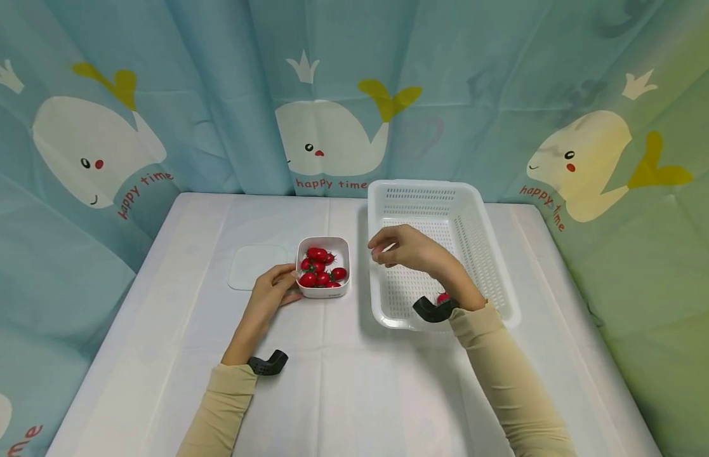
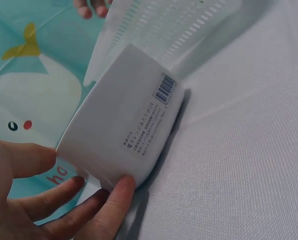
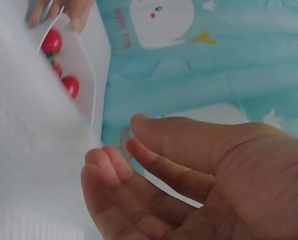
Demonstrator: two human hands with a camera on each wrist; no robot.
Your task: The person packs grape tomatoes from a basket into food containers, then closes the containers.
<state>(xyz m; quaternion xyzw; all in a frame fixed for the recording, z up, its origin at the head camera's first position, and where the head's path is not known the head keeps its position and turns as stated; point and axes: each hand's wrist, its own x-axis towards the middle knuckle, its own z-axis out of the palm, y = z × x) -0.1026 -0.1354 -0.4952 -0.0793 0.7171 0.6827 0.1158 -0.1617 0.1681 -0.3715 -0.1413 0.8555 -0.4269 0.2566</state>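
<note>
A small white square container [image 1: 323,292] holds several red cherry tomatoes [image 1: 317,254], some with green stems. My left hand [image 1: 268,293] holds it at its left side; in the left wrist view the thumb meets the rim and a fingertip touches the lower wall. My right hand [image 1: 408,247] hovers over the left part of a white perforated basket [image 1: 497,266]. Its fingers are loosely bent, thumb apart, with nothing between them in the right wrist view. A cherry tomato [image 1: 442,297] lies in the basket near the right wrist, partly hidden by it.
A flat translucent lid [image 1: 256,266] lies on the white-covered table [image 1: 354,393] left of the container. A blue curtain [image 1: 228,127] with whale prints hangs behind the table's back edge. Each wrist wears a black camera mount, such as the left one [image 1: 268,364].
</note>
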